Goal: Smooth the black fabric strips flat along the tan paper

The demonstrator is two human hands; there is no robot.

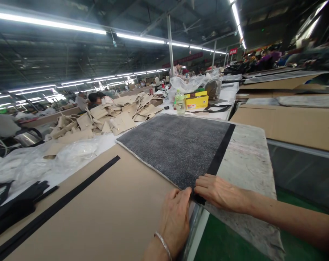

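Observation:
A dark grey speckled sheet [177, 145] lies on the table with a black strip [221, 148] along its right edge. At its near corner, my left hand [176, 214], a bracelet on its wrist, has its fingers pressed together on the sheet's edge. Beside it my right hand [217, 192] is closed with curled fingers over the near end of the black strip. The fingertips of both hands are partly hidden. To the left a beige panel [99, 206] reaches under the grey sheet, with a long black strip [58, 204] lying across it.
Beige cut pieces [118, 114] are heaped behind, near clear plastic bags [74, 152]. A bottle [180, 103] and a yellow box [197, 100] stand at the back. A stained pale cloth [248, 159] hangs over the right table edge. Black material [14, 210] lies left. Other people sit farther off.

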